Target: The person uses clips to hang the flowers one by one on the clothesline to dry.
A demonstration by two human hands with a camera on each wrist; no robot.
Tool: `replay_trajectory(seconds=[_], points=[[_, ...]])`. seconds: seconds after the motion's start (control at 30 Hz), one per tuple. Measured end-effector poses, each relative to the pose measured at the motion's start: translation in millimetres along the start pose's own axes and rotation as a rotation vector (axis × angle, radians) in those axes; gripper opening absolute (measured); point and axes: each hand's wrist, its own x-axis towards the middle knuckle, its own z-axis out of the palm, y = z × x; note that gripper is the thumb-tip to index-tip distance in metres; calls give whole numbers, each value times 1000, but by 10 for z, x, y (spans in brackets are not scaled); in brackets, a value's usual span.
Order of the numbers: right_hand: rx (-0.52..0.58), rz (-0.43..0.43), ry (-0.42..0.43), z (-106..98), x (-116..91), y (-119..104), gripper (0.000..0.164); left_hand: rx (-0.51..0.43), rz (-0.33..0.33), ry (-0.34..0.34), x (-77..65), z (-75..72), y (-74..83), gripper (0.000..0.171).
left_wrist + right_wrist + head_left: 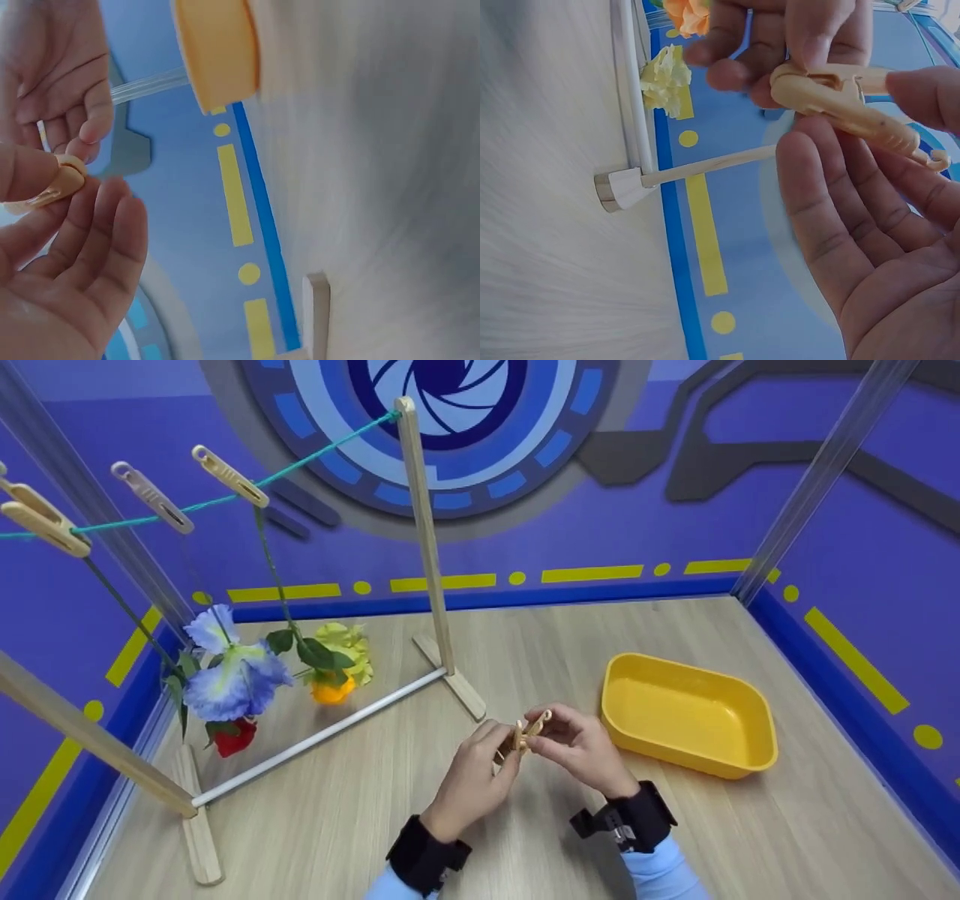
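Low over the table, both hands meet at a beige plastic clothespin with a small hook at one end. The left hand pinches its rounded end between thumb and fingers. At the hooked end, the right hand grips it, thumb on one handle and fingers beneath the other. In the left wrist view the clothespin is partly covered by a thumb. To the left, a green line carries several clothespins. From it hang a blue-violet flower, a yellow flower and a red flower.
A yellow tub stands right of the hands. The line's wooden post rises from a foot on the table, joined by a white rod to a nearer post. An orange flower hangs below the yellow one.
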Motion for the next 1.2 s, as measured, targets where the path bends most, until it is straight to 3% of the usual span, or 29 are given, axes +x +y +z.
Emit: replay_trajectory(seconds=[0.2,0.47,0.8,0.97,1.2], points=[[24,-8,-10,0,7,-13,19,-94,-52,-56,7,-40,-1,10],[-51,-48,-65,-46,-7,-1,37,-107,-91,-153,4,-84,16,13],[-73,-38,-49,-59,-16,2,33,-95,-111,-202,10,-82,26,13],[-85,-16,5,-66,-8,-8,31,-55,-122,-171,10,-104,-8,22],[-104,16,34,-103,-8,-31,29,187,-134,12,68,-195,-215,22]])
